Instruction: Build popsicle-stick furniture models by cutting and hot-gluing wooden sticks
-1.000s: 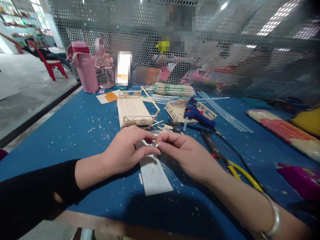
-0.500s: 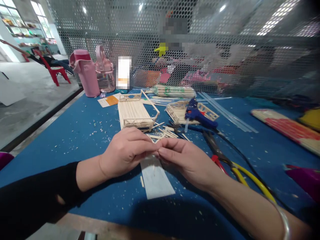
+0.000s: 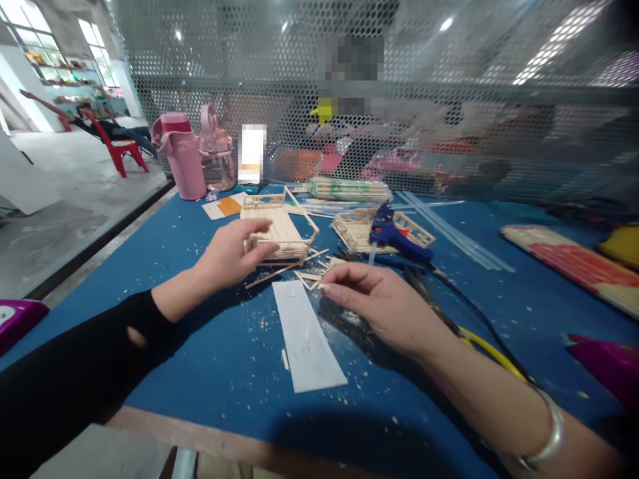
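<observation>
My left hand [image 3: 232, 253] has its thumb and fingers apart over the near left part of a small bed-like model made of wooden sticks [image 3: 284, 229]; whether it touches the model I cannot tell. Thumb and forefinger of my right hand [image 3: 372, 293] are pinched on a tiny piece of wooden stick [image 3: 323, 287], mostly hidden by the fingertips. Loose cut sticks [image 3: 307, 276] lie between the hands. A pale paper strip [image 3: 309, 339] lies flat on the blue table in front of them, with small bits on it.
A second stick model [image 3: 349, 229] stands behind a blue glue gun [image 3: 394, 233]. Yellow-handled pliers [image 3: 492, 349] lie partly under my right forearm. Clear glue sticks [image 3: 449, 229], a wrapped stick bundle [image 3: 349, 189], a pink flask [image 3: 184, 159] and a bottle [image 3: 217, 159] stand or lie farther back.
My hands, together before, are now apart. The left one has moved forward and left to the stick model and opened; the right has drawn slightly right, still pinching. The paper strip is more exposed.
</observation>
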Motion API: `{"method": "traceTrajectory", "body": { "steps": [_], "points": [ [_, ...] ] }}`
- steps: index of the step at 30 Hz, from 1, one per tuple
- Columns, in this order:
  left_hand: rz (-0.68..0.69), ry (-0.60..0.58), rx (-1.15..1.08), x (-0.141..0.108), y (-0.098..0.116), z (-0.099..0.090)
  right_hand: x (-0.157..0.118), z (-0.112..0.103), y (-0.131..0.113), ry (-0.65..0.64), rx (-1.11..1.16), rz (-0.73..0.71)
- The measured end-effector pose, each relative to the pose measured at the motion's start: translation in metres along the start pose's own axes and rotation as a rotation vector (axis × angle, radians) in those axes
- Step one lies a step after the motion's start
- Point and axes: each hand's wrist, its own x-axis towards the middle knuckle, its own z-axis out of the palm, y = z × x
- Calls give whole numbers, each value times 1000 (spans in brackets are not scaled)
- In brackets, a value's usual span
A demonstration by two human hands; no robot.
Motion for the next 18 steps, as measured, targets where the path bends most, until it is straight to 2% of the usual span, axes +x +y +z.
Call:
{"method": "traceTrajectory", "body": {
  "steps": [2, 4, 7, 10, 13, 16, 18],
  "points": [
    [-88, -126, -49, 7, -1, 1, 1, -3, -1, 31, -35, -18],
    [-156, -157, -102, 12, 6, 2, 2, -6, -3, 86, -60, -32],
    [-249, -81, -168, 16, 21, 1, 6, -8, -6, 206, -85, -91],
    [-344, 23, -279, 16, 37, -2, 12, -5, -9, 297, -88, -213],
    [-544, 119, -635, 9, 52, -4, 13, 2, -14, 339, -84, -333],
    [-624, 196, -922, -2, 66, -3, 8, 8, -18, 358, -68, -441],
    [-663, 172, -1025, -10, 72, -3, 1, 11, -20, 374, -108, -511]
  ]
}}
